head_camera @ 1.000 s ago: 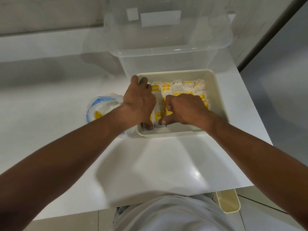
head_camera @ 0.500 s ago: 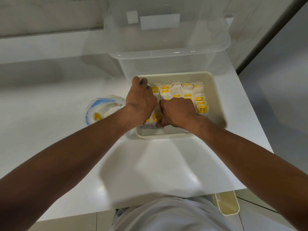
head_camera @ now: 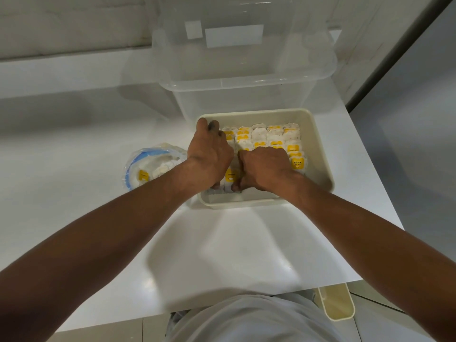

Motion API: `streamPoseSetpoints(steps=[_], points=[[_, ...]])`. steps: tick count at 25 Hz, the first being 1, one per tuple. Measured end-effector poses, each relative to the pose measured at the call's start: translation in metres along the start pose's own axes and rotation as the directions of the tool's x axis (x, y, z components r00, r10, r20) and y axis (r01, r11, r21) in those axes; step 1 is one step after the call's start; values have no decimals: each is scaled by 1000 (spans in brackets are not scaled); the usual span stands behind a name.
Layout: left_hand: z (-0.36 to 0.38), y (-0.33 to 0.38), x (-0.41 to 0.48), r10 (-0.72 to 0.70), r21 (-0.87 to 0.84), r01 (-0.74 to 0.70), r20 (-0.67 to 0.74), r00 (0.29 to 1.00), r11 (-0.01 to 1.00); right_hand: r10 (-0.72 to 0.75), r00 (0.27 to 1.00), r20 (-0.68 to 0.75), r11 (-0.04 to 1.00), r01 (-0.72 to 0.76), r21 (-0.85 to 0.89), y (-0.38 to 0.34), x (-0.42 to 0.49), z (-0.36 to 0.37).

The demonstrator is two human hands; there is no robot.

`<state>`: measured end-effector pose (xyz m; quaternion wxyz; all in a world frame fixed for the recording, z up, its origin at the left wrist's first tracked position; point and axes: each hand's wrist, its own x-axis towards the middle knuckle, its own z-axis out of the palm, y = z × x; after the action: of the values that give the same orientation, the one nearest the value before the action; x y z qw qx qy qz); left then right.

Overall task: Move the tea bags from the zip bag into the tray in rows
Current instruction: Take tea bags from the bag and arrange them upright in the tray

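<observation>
two hands in tray: left hand clamped along leftmost row of tea bags, right hand curled, pinching next row. zip bag lay just left of tray.

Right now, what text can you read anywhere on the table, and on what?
"RELAX": nearest yellow tag in the tray's right row; the smaller print below it is blurred.
Other tea bags, in tray and zip bag: tags too small.
Clear bin's white stickers: nothing readable.
</observation>
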<state>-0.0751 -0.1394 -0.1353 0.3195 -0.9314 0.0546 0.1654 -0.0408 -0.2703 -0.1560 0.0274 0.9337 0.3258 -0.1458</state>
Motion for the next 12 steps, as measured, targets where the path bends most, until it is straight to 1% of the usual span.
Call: streamPoseSetpoints(steps=[2,4,6,9,11,12], points=[[-3,-7,-2,37,-62,-39,-25,999,997,27,998,50,994,-32,109,3,-3,-5],[-5,-16,-5,119,-198,-127,-51,992,972,31,995,91,975,-50,218,6,-5,-9],[-4,-24,-6,166,-387,-181,-71,984,904,14,995,104,957,-44,287,7,-3,-10],[-1,-38,-13,171,-542,-240,-175,970,806,19,998,67,927,-42,374,11,-5,-12],[2,-49,-25,147,-640,-275,-246,958,718,19,999,27,865,-30,502,14,-12,-17],[4,-55,-33,123,-704,-282,-268,956,652,16,1000,2,827,-14,562,15,-17,-21]])
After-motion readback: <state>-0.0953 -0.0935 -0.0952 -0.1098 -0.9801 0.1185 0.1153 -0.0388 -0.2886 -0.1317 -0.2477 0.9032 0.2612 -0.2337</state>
